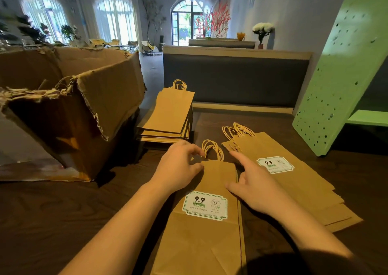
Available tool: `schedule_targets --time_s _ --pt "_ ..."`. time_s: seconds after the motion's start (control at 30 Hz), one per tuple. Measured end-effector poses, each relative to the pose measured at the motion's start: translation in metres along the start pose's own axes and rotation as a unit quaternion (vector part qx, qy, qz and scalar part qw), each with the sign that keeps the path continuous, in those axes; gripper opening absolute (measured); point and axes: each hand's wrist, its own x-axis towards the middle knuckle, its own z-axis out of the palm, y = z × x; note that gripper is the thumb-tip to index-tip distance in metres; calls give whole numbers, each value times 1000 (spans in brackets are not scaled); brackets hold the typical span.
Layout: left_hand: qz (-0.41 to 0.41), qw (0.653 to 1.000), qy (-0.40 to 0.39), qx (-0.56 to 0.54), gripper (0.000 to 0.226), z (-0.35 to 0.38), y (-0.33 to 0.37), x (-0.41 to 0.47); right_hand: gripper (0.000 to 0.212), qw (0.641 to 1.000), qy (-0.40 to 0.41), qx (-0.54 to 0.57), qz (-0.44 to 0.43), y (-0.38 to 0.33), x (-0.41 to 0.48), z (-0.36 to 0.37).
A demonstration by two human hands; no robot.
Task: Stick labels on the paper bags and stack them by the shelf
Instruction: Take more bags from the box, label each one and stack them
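A brown paper bag [210, 243] lies flat on the dark wooden table [63, 211] in front of me, its twisted handles pointing away. A white and green label [204, 205] is stuck on its middle. My left hand [178, 169] grips the bag's top left corner beside the handles, fingers curled over the edge and thumb on the paper. My right hand [256, 186] lies over the bag's right edge, index finger straight and thumb resting on the paper. To the right, a fanned stack of labelled bags [304, 190] lies next to the green shelf [340, 75].
A pile of plain bags [170, 115] sits at the table's far edge. A torn cardboard box [73, 106] stands at the left. Behind the table runs a dark padded bench back [235, 79]. The green pegboard shelf side leans over the table's right part.
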Motion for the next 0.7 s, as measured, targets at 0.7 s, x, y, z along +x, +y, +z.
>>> schedule_targets --time_s 0.7 --pt "56 987 -135 -72 14 13 12 -7 53 951 17 -283 127 10 -3 -22"
